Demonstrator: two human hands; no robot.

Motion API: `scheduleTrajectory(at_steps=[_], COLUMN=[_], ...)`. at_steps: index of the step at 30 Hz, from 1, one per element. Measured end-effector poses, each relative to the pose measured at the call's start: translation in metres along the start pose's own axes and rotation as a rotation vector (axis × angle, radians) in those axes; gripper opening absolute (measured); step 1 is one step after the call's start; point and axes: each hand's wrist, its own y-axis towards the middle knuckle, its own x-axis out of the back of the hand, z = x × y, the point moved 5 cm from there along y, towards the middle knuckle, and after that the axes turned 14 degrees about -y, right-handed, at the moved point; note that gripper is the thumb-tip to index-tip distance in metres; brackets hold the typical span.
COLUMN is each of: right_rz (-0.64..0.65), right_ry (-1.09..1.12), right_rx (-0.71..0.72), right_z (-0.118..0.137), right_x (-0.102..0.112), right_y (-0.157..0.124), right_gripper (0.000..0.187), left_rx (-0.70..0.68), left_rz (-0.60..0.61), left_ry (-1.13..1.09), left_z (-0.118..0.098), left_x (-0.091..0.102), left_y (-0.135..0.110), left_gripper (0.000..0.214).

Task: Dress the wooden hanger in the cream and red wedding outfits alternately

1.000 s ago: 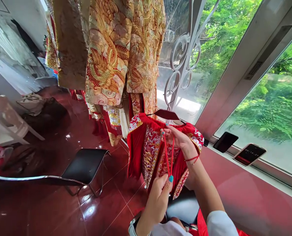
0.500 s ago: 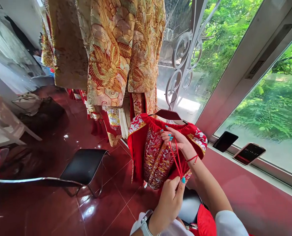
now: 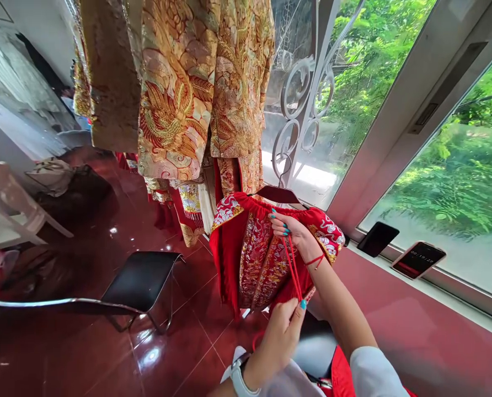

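A red skirt (image 3: 225, 264) with gold and silver embroidery hangs by its gathered waistband from a dark hanger (image 3: 278, 194). My right hand (image 3: 288, 227), a red string bracelet on its wrist, is closed at the waistband with a red cord (image 3: 294, 270) in its fingers. The doubled cord runs taut down to my left hand (image 3: 283, 328), which wears a watch and pinches the strands between thumb and fingers. Part of the skirt's front lies hidden behind my hands and forearm.
Gold embroidered garments (image 3: 175, 110) hang at the upper middle. A black chair (image 3: 140, 281) stands on the tiled floor to the left. Two phones, one dark (image 3: 378, 239) and one showing a timer (image 3: 418, 259), lean on the window sill. A scrolled metal grille (image 3: 298, 91) stands behind the hanger.
Both hands have shifted slightly left in view, along with the skirt. The cord strands now lie closer together between my hands, and the skirt's left panel has swung a little.
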Motion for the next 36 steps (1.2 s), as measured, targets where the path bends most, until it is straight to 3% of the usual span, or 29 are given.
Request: scheduleTrajectory(at_steps=[4, 7, 10, 15, 17, 20, 25, 29, 33, 36], right_rz=[-0.024, 0.011, 0.036, 0.009, 0.002, -0.021, -0.041, -0.024, 0.023, 0.042], right_ry=[-0.059, -0.056, -0.036, -0.013, -0.011, 0.013, 0.073, 0.074, 0.079, 0.030], right_rx=[0.015, 0.003, -0.027, -0.040, -0.038, -0.058, -0.160, -0.131, -0.142, -0.105], right_z=[0.004, 0.005, 0.004, 0.005, 0.005, 0.003, 0.016, 0.033, 0.018, 0.004], right_x=[0.012, 0.015, 0.016, 0.017, 0.017, 0.015, 0.011, 0.011, 0.007, 0.004], right_y=[-0.005, -0.011, -0.012, -0.010, -0.010, -0.010, -0.010, -0.011, -0.013, -0.009], right_gripper=[0.032, 0.029, 0.028, 0.031, 0.030, 0.026, 0.027, 0.018, 0.019, 0.024], left_rx=[0.127, -0.031, -0.207, 0.011, 0.052, 0.012, -0.206, -0.342, -0.302, -0.250], left_rz=[0.223, 0.121, 0.039, 0.048, 0.068, 0.112, -0.065, -0.100, -0.149, -0.106], left_ry=[0.067, 0.076, -0.181, -0.456, -0.429, -0.317, -0.207, -0.112, -0.073, -0.137], left_z=[0.008, -0.009, -0.032, -0.035, -0.032, -0.035, -0.063, -0.085, -0.069, -0.053], left_x=[0.025, 0.049, 0.051, 0.036, 0.037, 0.037, 0.028, 0.017, 0.016, 0.020], left_y=[0.037, 0.078, 0.117, 0.152, 0.152, 0.143, 0.116, 0.096, 0.089, 0.095], left_gripper=[0.046, 0.032, 0.040, 0.033, 0.025, 0.034, 0.039, 0.034, 0.033, 0.035])
